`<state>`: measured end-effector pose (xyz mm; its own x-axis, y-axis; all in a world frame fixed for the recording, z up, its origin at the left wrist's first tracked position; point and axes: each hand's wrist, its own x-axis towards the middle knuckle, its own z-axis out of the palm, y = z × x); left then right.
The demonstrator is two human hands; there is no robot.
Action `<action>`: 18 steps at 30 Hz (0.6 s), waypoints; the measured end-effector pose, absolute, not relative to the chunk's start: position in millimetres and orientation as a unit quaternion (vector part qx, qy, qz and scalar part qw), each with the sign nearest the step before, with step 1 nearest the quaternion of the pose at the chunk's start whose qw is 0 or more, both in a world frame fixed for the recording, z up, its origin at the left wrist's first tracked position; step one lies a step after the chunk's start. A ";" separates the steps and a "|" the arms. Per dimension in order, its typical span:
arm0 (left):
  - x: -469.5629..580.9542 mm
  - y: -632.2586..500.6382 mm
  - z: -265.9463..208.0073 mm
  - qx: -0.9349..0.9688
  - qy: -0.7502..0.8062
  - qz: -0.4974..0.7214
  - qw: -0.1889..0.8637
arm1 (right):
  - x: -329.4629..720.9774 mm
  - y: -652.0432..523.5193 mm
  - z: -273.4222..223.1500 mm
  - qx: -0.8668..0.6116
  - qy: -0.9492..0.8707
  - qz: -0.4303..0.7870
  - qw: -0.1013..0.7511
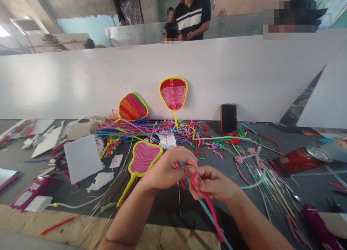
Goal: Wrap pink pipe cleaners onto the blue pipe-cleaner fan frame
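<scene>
My left hand (pixel 172 166) and my right hand (pixel 213 183) meet over the table, fingers pinched close together. Between them runs a bright pink pipe cleaner (pixel 215 217), bent where the fingertips press it. A light blue pipe cleaner (pixel 207 209) lies alongside and trails down towards me below my right hand; which fingers grip it is partly hidden. A thin wire (pixel 179 201) hangs beneath my left hand. Just left of my left hand lies a pink fan shape with a yellow rim and handle (pixel 145 157).
Two more yellow-rimmed fans, one red and pink (pixel 179 94), one orange-red (pixel 132 107), lean on the white partition (pixel 81 83). Pipe cleaners (pixel 121 128) are heaped before it. A phone (pixel 228 118) stands upright. Wires (pixel 271 177) and a red can (pixel 300 159) lie right. People sit beyond.
</scene>
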<state>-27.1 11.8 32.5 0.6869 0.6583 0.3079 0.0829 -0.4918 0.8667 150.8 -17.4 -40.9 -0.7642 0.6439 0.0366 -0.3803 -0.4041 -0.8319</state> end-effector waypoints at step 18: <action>-26.3 12.8 34.7 0.827 0.257 0.299 0.401 | 187.8 -4.8 -8.2 -0.454 -0.665 0.472 0.359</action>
